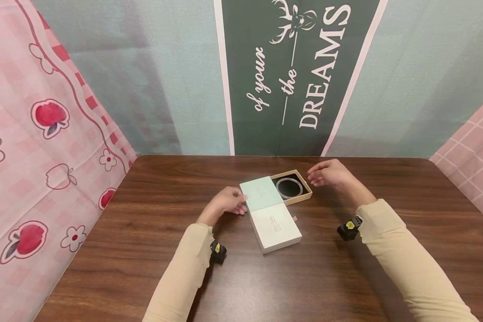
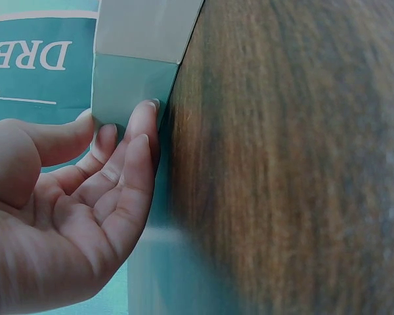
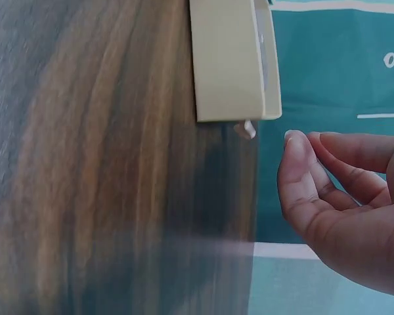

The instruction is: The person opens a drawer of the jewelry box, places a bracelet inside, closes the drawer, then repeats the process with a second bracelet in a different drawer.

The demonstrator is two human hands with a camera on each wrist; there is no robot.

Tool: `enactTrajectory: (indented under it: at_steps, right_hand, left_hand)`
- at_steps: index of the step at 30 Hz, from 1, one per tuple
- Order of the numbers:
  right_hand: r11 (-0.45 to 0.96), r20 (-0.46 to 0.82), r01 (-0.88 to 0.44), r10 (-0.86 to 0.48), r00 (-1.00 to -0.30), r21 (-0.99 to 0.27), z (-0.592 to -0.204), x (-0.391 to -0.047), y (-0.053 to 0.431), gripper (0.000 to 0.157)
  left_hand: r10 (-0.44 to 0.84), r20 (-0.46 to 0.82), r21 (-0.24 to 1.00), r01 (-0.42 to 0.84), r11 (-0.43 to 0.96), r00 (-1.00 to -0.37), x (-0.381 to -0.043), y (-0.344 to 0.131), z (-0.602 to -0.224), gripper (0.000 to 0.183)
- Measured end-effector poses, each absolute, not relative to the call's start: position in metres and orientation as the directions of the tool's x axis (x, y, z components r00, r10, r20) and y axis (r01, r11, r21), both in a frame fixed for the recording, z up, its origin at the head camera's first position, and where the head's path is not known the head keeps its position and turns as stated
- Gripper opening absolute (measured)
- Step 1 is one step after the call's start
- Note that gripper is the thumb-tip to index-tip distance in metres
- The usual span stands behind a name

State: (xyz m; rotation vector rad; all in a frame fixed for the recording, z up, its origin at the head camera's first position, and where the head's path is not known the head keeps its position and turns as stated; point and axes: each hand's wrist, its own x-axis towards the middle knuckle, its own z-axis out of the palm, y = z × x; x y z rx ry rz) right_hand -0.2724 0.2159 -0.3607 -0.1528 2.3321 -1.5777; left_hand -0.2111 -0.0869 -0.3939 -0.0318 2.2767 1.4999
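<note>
A mint-green sliding box [image 1: 261,193] lies on the table, its cream drawer [image 1: 300,197] pulled partway out to the right. Inside the drawer, a silvery bangle [image 1: 278,188] rests on black lining. At the box's left end, my left hand [image 1: 230,200] holds the sleeve, thumb at the top edge and fingers against the end face. My right hand [image 1: 329,173] is just off the drawer's right end, fingers loosely bent and nothing between them. In the right wrist view a small ribbon tab [image 3: 247,129] sticks out of the drawer's end, apart from the fingertips.
A white box [image 1: 277,227] with small lettering lies right against the mint box on its near side, a pinkish tab [image 1: 294,218] at its right end. The brown wooden table [image 1: 145,268] meets printed cloth hangings [image 1: 185,89] at the back and sides.
</note>
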Motion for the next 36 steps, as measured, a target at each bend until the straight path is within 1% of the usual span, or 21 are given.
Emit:
enactTrajectory:
  at_steps: [6, 10, 19, 36]
  right_hand:
    - [0.413, -0.249, 0.125, -0.261, -0.933, -0.902, -0.368, -0.274, 0.223, 0.027]
    - [0.388, -0.26, 0.138, -0.282, -0.923, -0.911, -0.375, -0.275, 0.225, 0.028]
    - [0.347, -0.257, 0.139, -0.322, -0.911, -0.928, -0.385, -0.274, 0.224, 0.027]
    - [0.385, -0.244, 0.114, -0.308, -0.92, -0.916, -0.388, -0.27, 0.219, 0.027]
  left_hand:
    - [0.202, -0.357, 0.872, -0.248, 0.423, -0.912, -0.211, -0.087, -0.393, 0.019]
    - [0.205, -0.358, 0.872, -0.247, 0.422, -0.911, -0.212, -0.088, -0.395, 0.019]
    - [0.203, -0.361, 0.875, -0.255, 0.411, -0.91, -0.211, -0.087, -0.395, 0.02]
    - [0.203, -0.353, 0.88, -0.25, 0.404, -0.913, -0.211, -0.087, -0.395, 0.019]
